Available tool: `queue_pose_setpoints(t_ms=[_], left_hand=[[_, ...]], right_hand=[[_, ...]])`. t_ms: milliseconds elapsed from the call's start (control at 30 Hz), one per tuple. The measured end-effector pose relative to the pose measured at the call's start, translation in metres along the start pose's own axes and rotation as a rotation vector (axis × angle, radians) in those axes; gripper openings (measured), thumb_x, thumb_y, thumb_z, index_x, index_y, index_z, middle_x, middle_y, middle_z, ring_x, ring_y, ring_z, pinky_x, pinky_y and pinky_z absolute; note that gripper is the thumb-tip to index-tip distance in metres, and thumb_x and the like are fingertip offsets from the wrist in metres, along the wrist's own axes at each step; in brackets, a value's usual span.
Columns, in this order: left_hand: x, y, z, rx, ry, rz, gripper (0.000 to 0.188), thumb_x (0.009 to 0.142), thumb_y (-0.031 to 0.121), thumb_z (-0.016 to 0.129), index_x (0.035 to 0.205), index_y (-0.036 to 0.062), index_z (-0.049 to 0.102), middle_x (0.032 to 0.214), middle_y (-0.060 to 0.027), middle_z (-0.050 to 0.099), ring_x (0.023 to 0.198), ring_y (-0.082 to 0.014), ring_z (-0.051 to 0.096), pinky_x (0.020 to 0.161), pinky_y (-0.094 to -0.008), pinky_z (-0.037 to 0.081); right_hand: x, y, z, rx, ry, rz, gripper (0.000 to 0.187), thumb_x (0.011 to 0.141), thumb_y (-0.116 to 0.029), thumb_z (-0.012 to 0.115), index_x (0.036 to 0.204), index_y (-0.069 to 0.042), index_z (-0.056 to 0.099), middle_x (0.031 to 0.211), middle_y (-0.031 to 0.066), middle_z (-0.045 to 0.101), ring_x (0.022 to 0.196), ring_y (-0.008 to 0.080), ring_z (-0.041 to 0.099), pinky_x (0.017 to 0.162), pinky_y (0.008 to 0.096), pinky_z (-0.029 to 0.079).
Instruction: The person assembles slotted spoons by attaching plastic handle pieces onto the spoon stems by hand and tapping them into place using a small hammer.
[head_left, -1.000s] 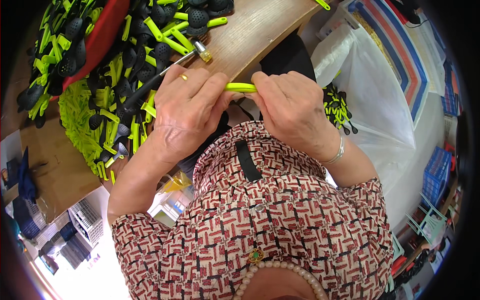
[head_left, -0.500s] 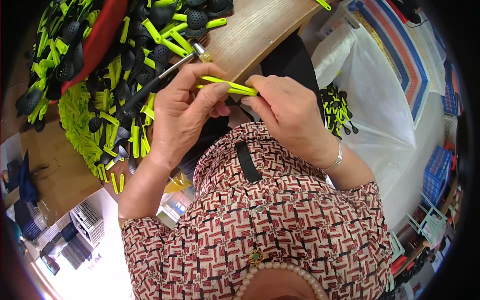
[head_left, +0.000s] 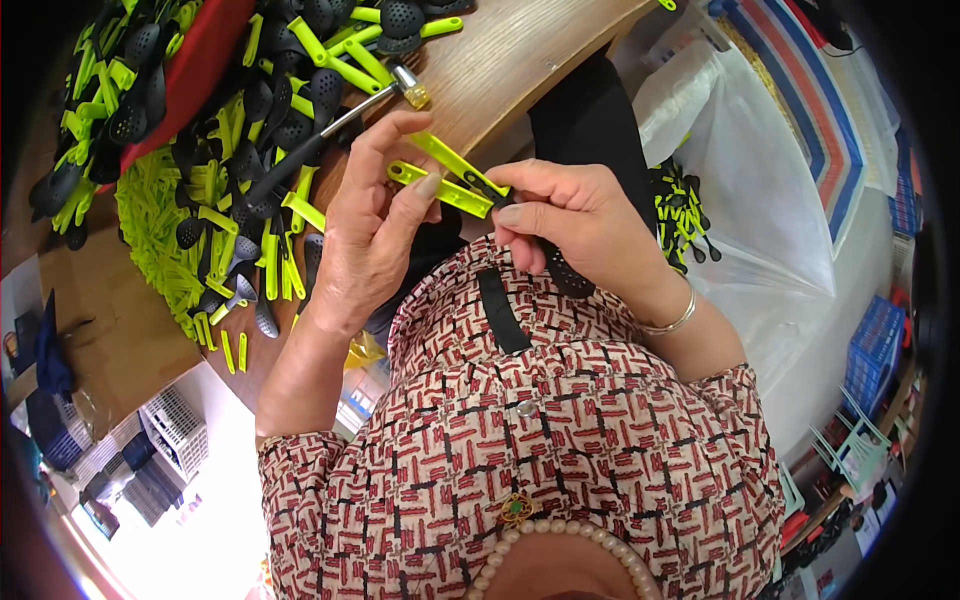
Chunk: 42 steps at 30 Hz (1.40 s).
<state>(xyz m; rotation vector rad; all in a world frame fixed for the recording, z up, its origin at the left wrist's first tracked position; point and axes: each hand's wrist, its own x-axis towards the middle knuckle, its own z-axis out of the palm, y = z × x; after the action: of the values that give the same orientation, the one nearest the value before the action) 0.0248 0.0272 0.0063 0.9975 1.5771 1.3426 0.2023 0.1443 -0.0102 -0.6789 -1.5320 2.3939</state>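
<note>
I'm watching the left hand [head_left: 365, 215] clamp the lower green strip [head_left: 442, 191] under its thumb. Over here, the right hand [head_left: 592, 215] pinches tight at the black neck [head_left: 502, 199], where the upper green strip [head_left: 450, 160] angles away in a V. Both strips sit between the hands, near the wooden table [head_left: 510, 75]; a black perforated head [head_left: 571, 280] peeks out below the right hand.

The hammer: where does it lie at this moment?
In the head view, the hammer lies upper left of centre, its black handle across the black-and-green utensils and its head by the bare tabletop, just beyond the left hand.
</note>
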Motion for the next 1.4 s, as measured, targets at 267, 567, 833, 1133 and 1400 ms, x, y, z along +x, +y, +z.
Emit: queue_pose_setpoints(t_ms=[267,567,833,1133,1400], left_hand=[[-0.005,-0.002,-0.005,-0.114,0.108,-0.02,0.037,0.096,0.005,0.06,0.13,0.0045,0.047,0.093,-0.0025,0.058,0.062,-0.0063,0.053,0.057,-0.0193,0.045],[-0.009,-0.002,-0.005,-0.247,0.143,-0.023,0.018,0.097,0.011,0.063,0.109,-0.0018,0.061,0.076,-0.0076,0.066,0.064,-0.0146,0.067,0.059,-0.0235,0.055],[-0.003,-0.001,-0.016,-0.157,0.202,0.066,0.018,0.099,0.015,0.061,0.102,-0.0031,0.063,0.07,-0.0076,0.065,0.058,-0.0146,0.064,0.054,-0.0254,0.054],[0.0,-0.006,-0.015,-0.153,0.185,0.039,0.017,0.098,0.014,0.062,0.102,-0.0021,0.064,0.067,-0.0053,0.062,0.055,-0.0113,0.059,0.05,-0.0237,0.051],[-0.003,-0.009,-0.013,-0.178,0.145,0.056,0.014,0.097,0.01,0.063,0.102,-0.0021,0.063,0.073,-0.0055,0.063,0.06,-0.0111,0.061,0.055,-0.0236,0.053]], right_hand=[[0.002,-0.001,-0.004,0.238,-0.052,0.104,0.028,0.094,-0.004,0.059,0.12,0.007,0.061,0.08,0.0091,0.068,0.064,0.0122,0.067,0.055,0.0216,0.054],[0.003,0.001,-0.007,0.276,-0.043,0.115,0.029,0.095,-0.006,0.061,0.122,0.006,0.061,0.081,0.0092,0.067,0.064,0.0128,0.067,0.056,0.021,0.054],[0.006,0.001,-0.012,0.377,-0.067,0.133,0.023,0.096,-0.007,0.059,0.115,0.005,0.064,0.081,0.0116,0.068,0.062,0.016,0.068,0.053,0.0235,0.056],[0.004,0.001,-0.012,0.432,-0.062,0.157,0.025,0.096,-0.007,0.057,0.116,0.007,0.062,0.078,0.0128,0.066,0.06,0.0182,0.066,0.053,0.0258,0.055],[0.006,0.008,-0.014,0.481,-0.099,0.145,0.022,0.096,-0.006,0.058,0.114,0.006,0.063,0.08,0.0135,0.068,0.062,0.0181,0.069,0.052,0.0258,0.059]])
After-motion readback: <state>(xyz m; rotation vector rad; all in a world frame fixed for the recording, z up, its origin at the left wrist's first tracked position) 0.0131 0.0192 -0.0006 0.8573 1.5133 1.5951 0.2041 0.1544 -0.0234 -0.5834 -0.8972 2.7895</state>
